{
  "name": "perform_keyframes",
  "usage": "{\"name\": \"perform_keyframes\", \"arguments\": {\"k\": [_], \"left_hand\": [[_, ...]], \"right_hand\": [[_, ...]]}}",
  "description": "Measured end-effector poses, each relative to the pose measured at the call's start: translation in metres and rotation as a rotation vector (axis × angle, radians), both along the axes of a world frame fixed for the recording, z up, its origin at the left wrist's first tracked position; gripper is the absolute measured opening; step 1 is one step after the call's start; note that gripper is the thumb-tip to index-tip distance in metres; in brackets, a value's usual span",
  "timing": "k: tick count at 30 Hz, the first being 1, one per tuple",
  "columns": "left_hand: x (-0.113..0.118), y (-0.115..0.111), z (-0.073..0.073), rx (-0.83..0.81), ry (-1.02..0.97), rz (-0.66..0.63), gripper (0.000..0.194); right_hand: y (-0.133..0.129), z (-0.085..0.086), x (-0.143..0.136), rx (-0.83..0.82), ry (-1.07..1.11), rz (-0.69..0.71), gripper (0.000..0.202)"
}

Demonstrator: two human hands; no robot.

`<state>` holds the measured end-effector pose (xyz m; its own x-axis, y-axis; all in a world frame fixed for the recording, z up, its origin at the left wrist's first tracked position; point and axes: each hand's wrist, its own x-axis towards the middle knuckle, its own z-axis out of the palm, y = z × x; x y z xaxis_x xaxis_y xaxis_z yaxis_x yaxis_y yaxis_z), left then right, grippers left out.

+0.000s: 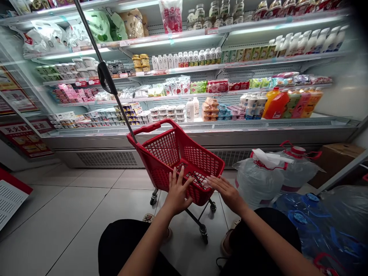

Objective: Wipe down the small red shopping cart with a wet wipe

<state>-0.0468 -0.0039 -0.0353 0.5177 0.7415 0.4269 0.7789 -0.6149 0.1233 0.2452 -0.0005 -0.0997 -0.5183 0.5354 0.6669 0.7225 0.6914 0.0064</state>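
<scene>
A red plastic shopping cart basket (161,174) with lattice walls stands in front of me on a wheeled dark frame. Nothing lies on the visible part of its floor. My left hand (177,193) is at the basket's near side, its fingers spread and holding nothing. At the near right corner, my right hand (228,193) has its fingers stretched over the rim. A small crumpled white tissue (206,183) shows at the right fingertips, against the basket. A long metal pole with a black handle (105,78) rises from the cart's left side.
An open refrigerated shelf (184,132) with drinks, yogurts and packets runs behind the cart. Large water bottles (258,180) in clear plastic stand at right, with a white cloth or paper on top. Blue bottles (304,214) and a cardboard box (336,159) are also there.
</scene>
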Motion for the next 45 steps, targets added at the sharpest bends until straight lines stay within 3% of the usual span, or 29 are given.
{"name": "perform_keyframes", "arguments": {"k": [3, 6, 11, 14, 17, 22, 27, 30, 35, 38, 45], "left_hand": [[-0.003, 0.003, 0.004, -0.013, -0.014, -0.023, 0.072], [-0.003, 0.005, 0.004, -0.018, -0.026, -0.028, 0.070], [-0.001, 0.006, 0.002, 0.004, -0.045, -0.012, 0.068], [-0.004, 0.007, 0.001, 0.021, -0.036, -0.009, 0.065], [-0.010, 0.008, -0.001, 0.031, -0.041, 0.002, 0.058], [-0.018, 0.006, -0.002, 0.042, -0.057, -0.010, 0.051], [-0.015, 0.002, -0.001, 0.048, -0.052, 0.000, 0.053], [-0.011, 0.002, 0.000, 0.042, -0.051, 0.005, 0.054], [-0.015, -0.005, -0.003, 0.048, -0.072, 0.020, 0.056], [-0.024, -0.011, -0.004, 0.054, -0.060, 0.014, 0.068], [-0.037, -0.005, -0.003, 0.052, -0.024, 0.038, 0.090]], "right_hand": [[0.021, -0.001, 0.023, -0.036, 0.060, -0.072, 0.068], [0.030, -0.002, 0.026, -0.075, 0.148, -0.109, 0.064], [0.003, -0.009, -0.022, -0.043, 0.344, -0.179, 0.064], [-0.025, -0.009, -0.056, -0.014, 0.298, -0.177, 0.067], [-0.040, -0.005, -0.068, 0.015, 0.188, -0.127, 0.071], [-0.017, 0.002, -0.031, 0.039, 0.025, -0.006, 0.067], [0.032, 0.002, 0.025, 0.035, 0.074, -0.152, 0.060], [0.043, -0.002, 0.035, 0.011, 0.108, -0.200, 0.055], [0.022, -0.012, 0.022, 0.017, 0.196, -0.204, 0.054], [0.000, -0.015, 0.008, 0.033, 0.229, -0.217, 0.055], [-0.044, -0.008, -0.058, 0.053, 0.153, -0.160, 0.064]]}}
